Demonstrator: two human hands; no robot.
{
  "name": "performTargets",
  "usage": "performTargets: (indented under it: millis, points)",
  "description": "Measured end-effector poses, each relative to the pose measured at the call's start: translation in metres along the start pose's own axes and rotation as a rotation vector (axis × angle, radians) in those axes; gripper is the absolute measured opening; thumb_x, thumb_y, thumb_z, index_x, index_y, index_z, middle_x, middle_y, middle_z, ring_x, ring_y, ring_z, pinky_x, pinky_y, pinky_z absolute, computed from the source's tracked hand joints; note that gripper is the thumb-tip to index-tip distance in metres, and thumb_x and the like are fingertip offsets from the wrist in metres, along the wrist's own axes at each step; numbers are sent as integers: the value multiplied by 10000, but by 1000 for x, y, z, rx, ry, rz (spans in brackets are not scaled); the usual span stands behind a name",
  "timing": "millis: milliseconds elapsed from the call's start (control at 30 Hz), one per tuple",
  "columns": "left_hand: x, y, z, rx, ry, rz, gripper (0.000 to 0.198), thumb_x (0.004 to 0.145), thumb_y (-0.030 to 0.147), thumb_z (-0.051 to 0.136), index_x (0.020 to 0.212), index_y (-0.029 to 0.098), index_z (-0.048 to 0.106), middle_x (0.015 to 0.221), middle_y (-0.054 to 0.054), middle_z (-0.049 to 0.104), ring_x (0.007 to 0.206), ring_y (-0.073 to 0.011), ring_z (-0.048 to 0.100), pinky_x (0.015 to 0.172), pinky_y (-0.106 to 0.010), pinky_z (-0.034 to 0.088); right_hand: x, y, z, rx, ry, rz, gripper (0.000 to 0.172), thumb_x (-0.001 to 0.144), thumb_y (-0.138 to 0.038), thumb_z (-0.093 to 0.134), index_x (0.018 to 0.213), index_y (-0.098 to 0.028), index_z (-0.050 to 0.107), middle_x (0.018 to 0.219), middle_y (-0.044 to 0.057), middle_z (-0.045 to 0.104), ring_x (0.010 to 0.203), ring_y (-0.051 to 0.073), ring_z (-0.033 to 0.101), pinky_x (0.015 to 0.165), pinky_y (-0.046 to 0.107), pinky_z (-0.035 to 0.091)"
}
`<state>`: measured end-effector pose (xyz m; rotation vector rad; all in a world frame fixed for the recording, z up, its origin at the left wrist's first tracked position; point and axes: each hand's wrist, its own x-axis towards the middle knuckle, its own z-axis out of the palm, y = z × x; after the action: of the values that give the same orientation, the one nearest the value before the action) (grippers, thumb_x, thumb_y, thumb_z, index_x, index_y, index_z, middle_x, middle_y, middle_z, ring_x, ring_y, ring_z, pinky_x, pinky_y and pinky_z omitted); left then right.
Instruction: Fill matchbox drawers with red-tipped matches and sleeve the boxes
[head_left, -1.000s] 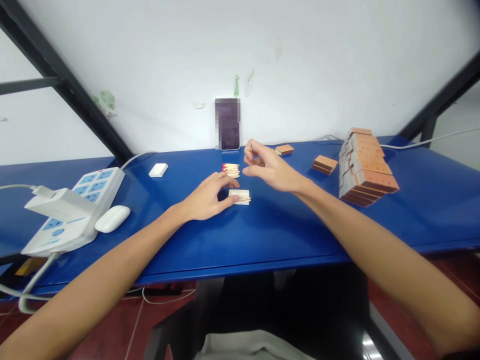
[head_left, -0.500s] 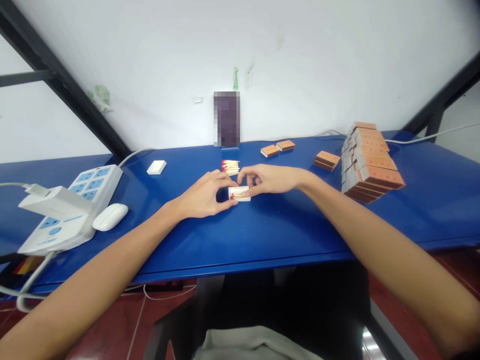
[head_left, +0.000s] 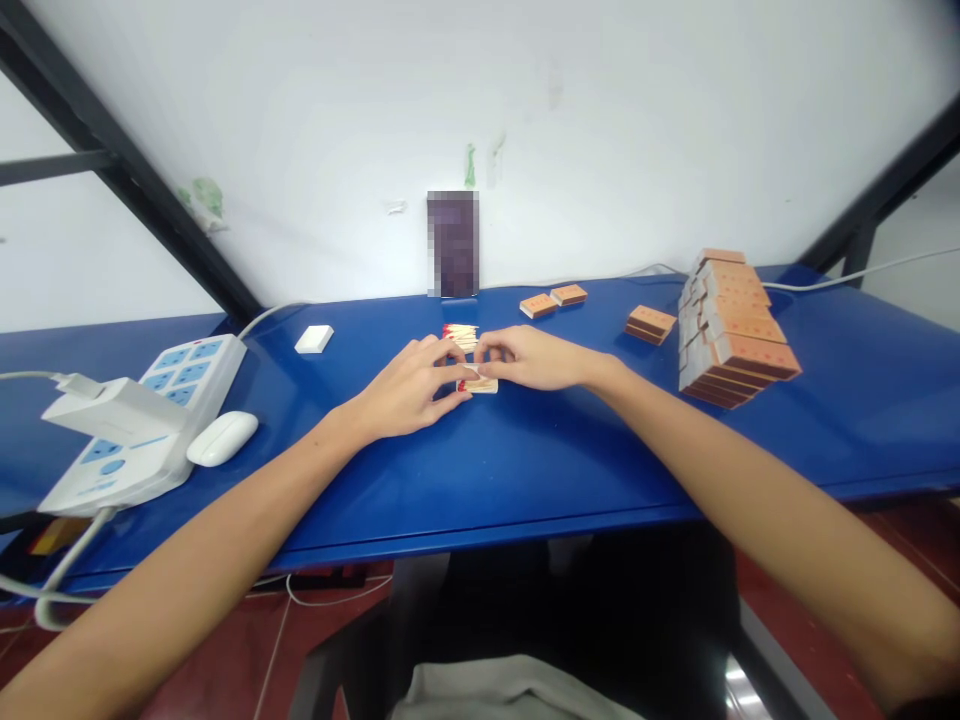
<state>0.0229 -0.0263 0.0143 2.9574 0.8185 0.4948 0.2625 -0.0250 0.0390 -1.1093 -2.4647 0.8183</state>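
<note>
Both my hands meet over a small white matchbox tray point(head_left: 480, 384) lying on the blue table point(head_left: 525, 450). My left hand point(head_left: 409, 388) curls round the tray's left end, fingers pinched on it. My right hand point(head_left: 529, 358) comes from the right with its fingers pressed together over the tray, where red-tipped matches lie. Just behind the hands lies a loose bundle of red-tipped matches point(head_left: 461, 334).
A stack of orange matchboxes point(head_left: 731, 325) stands at the right, with loose matchboxes point(head_left: 651, 324) point(head_left: 553, 300) behind. A white box point(head_left: 314, 339), a white power strip point(head_left: 142, 410) and a white earbud case point(head_left: 222, 438) lie at the left. A dark phone point(head_left: 453, 245) leans on the wall.
My right hand came down from the air near the match bundle to the tray and closed on it beside the left hand. Matches now lie in the tray.
</note>
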Motion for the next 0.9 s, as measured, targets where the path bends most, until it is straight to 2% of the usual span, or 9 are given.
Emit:
performTargets:
  millis: [133, 233, 367, 500, 567, 633, 733, 833, 900]
  points:
    - [0, 0, 1, -9, 11, 1, 283, 1004, 371, 526, 1170, 241, 714, 1194, -104, 608, 1047, -259, 548, 918, -415, 428, 1, 3, 2, -27, 17, -49, 165, 869, -269, 639, 995, -163, 647, 740, -21, 586, 665, 125, 498, 663, 263, 344]
    - [0, -1, 2, 8, 23, -13, 296, 994, 385, 541, 1177, 223, 708, 1182, -108, 624, 1044, -264, 555, 919, -421, 431, 1, 4, 2, -21, 7, -30, 206, 838, -216, 645, 1035, -157, 645, 736, -27, 586, 662, 122, 503, 673, 264, 349]
    - [1, 0, 1, 4, -3, -32, 295, 987, 421, 555, 1092, 208, 731, 1160, -99, 660, 1036, -263, 574, 914, -417, 432, 1, 3, 1, -10, -6, -9, 182, 841, -247, 649, 998, -155, 666, 752, -11, 605, 671, 127, 507, 667, 266, 354]
    - [1, 4, -1, -34, -74, -38, 298, 988, 445, 553, 1099, 221, 716, 1144, -73, 703, 1039, -258, 597, 931, -414, 428, 2, 11, -1, 113, -19, -41, 188, 871, -319, 615, 928, -160, 698, 754, 3, 615, 674, 133, 506, 650, 272, 364]
    - [1, 5, -2, -39, -86, -34, 306, 990, 442, 548, 1141, 220, 694, 1166, -69, 711, 1059, -262, 605, 949, -413, 430, 2, 19, -1, 203, 64, -75, 236, 889, -340, 560, 947, -156, 695, 713, -3, 585, 659, 139, 501, 641, 280, 369]
    - [0, 6, -3, -30, -85, -45, 362, 983, 453, 552, 1238, 215, 649, 1218, -76, 703, 1070, -268, 611, 959, -416, 440, 3, 30, -1, 249, 240, -145, 281, 875, -319, 506, 1008, -151, 687, 656, -21, 528, 626, 145, 478, 632, 290, 365]
    - [-2, 5, -3, -24, -61, -82, 505, 963, 490, 571, 1383, 210, 557, 1278, -100, 676, 1081, -276, 617, 957, -419, 465, 5, 42, 2, 159, 485, -261, 370, 780, -272, 508, 1080, -153, 688, 633, -33, 497, 602, 153, 451, 627, 299, 355]
    - [-4, -3, -2, -72, -5, -109, 494, 977, 493, 541, 1379, 207, 562, 1221, -103, 678, 1058, -264, 625, 935, -402, 488, 10, 44, 8, -60, 554, -212, 349, 761, -243, 546, 1051, -149, 717, 634, -23, 535, 601, 155, 469, 645, 301, 359]
    - [-4, -11, -1, -113, 50, -126, 448, 1005, 484, 489, 1335, 200, 594, 1168, -97, 682, 1020, -248, 632, 905, -383, 497, 15, 43, 14, -194, 506, -137, 300, 795, -206, 554, 1020, -142, 740, 645, -6, 576, 612, 152, 492, 658, 294, 355]
